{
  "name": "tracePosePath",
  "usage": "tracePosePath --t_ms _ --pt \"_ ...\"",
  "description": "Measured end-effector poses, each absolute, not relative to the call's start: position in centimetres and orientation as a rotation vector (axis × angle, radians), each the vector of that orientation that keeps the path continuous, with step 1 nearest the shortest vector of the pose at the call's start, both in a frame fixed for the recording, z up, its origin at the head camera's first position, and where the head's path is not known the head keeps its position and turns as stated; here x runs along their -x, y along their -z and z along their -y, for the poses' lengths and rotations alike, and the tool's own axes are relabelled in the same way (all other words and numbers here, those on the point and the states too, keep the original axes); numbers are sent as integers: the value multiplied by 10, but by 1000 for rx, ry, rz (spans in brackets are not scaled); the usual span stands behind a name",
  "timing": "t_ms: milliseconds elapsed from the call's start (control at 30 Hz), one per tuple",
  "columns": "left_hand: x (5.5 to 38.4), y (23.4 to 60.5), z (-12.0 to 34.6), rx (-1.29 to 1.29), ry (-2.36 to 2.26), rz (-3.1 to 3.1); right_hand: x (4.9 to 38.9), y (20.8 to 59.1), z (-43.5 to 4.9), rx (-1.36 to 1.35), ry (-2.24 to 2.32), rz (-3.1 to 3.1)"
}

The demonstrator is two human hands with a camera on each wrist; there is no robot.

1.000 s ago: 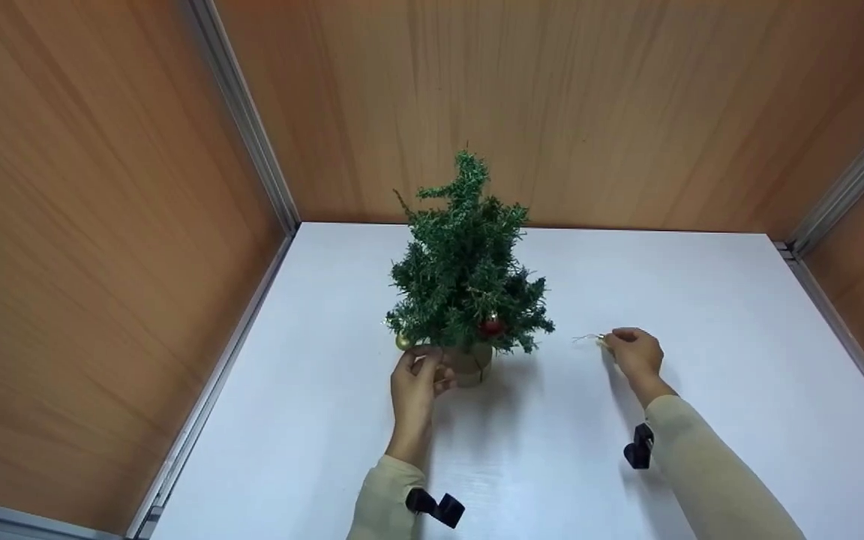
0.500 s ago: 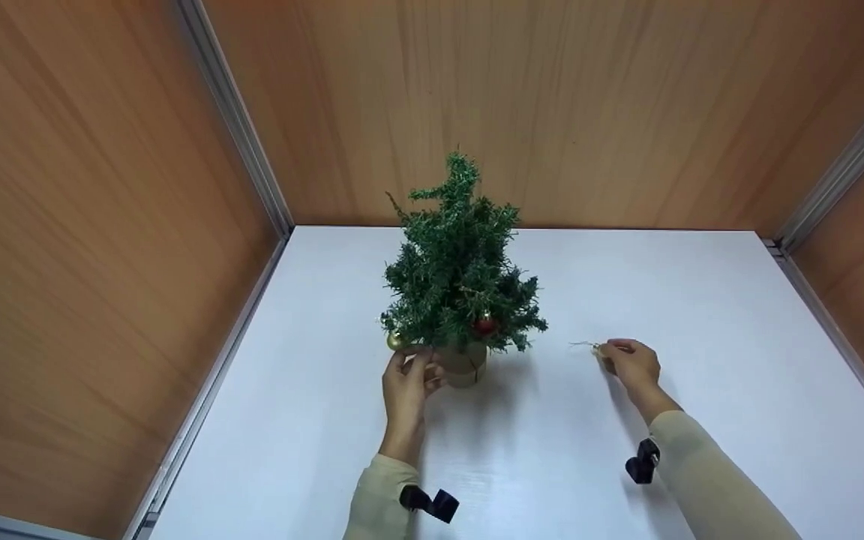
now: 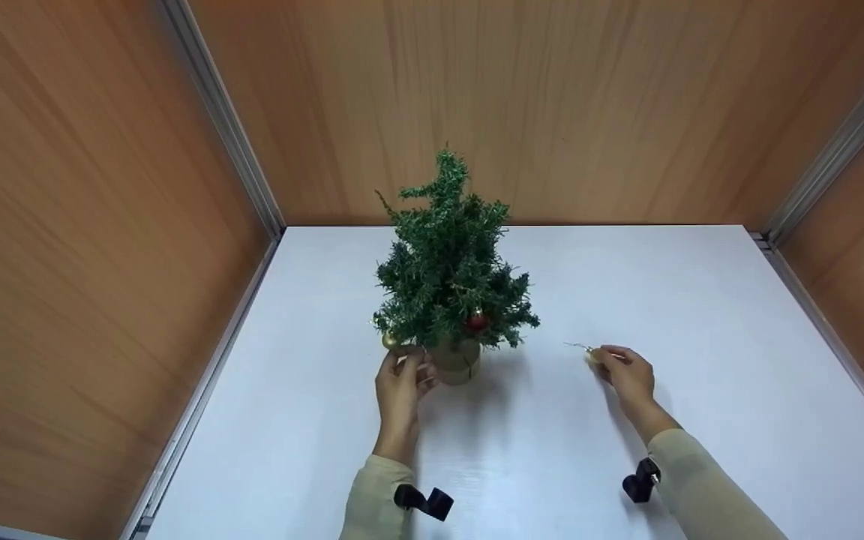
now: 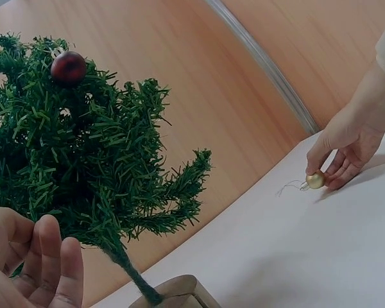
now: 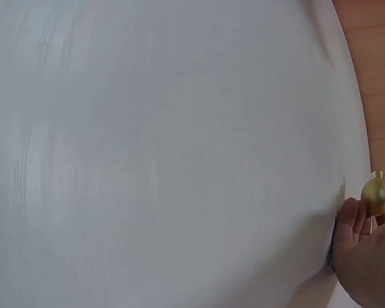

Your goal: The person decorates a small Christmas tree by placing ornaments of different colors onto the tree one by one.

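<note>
A small artificial Christmas tree (image 3: 451, 262) stands on the white table. From its lower front hangs a red bauble (image 3: 477, 321), and a gold bauble (image 3: 389, 340) hangs at the lower left. My left hand (image 3: 400, 390) is at the low left branches, right below that gold bauble; thumb and forefinger pinch a branch tip, mostly hidden behind the fingers in the left wrist view. Out to the right of the tree, my right hand (image 3: 629, 379) pinches another gold bauble (image 4: 315, 180) between thumb and fingers. Its thin thread loop (image 4: 289, 187) sticks out toward the tree.
The tree's round wooden base (image 3: 456, 364) rests on the white tabletop (image 3: 552, 465). Wood-grain panels (image 3: 567, 112) enclose the table at the back and sides, joined by grey metal corner strips (image 3: 229, 120). Black camera mounts (image 3: 423, 501) sit on both wrists.
The head view has panned slightly right. My right hand with the gold bauble has come a little nearer to me and away from the tree. My left hand keeps its place at the branches.
</note>
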State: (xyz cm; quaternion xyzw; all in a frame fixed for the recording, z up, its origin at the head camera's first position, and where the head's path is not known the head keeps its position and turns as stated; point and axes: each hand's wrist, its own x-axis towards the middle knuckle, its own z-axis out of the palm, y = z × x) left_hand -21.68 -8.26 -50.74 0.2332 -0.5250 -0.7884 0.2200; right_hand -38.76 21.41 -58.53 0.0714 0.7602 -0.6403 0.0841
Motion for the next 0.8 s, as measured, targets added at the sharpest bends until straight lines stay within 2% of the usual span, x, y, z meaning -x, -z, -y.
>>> tracePosePath --t_ms 800 --pt "218 506 79 -695 2093 1449 384 583 -216 -137 1886 -2156"
